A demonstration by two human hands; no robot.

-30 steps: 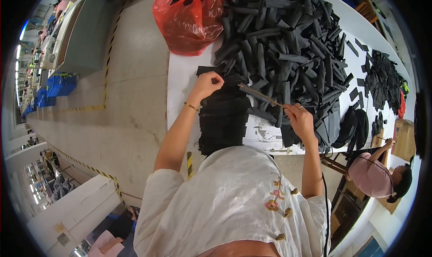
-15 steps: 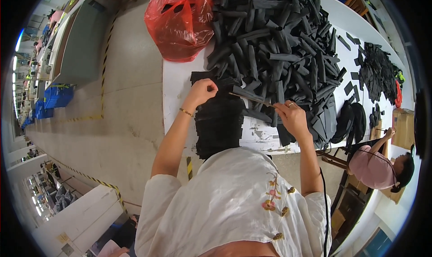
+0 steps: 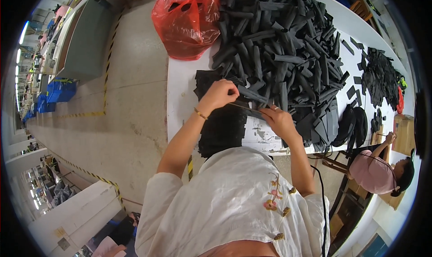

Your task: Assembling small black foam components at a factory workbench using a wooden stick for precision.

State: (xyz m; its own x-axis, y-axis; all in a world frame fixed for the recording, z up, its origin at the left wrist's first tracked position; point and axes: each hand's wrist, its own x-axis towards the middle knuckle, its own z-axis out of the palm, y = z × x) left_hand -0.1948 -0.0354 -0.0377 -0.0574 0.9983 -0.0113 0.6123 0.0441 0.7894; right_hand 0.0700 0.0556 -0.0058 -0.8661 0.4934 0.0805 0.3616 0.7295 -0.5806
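Observation:
My left hand [image 3: 221, 94] pinches one end of a thin stick-like tool [image 3: 246, 106], and my right hand [image 3: 278, 119] grips its other end together with a black rolled piece [image 3: 252, 95]. Both hands hover over a stack of flat black sheets [image 3: 221, 127] on the white table [image 3: 179, 105]. Just beyond my hands lies a big heap of black rolled tubes [image 3: 285, 46].
A red plastic bag [image 3: 187, 19] sits at the table's far left corner. More black pieces [image 3: 379, 73] lie at the far right. A person in a pink top [image 3: 376, 171] works at the right. Grey floor with yellow-black tape [image 3: 108, 72] lies left of the table.
My two hands have come closer together over the black sheets, the left one sliding toward the right one along the stick.

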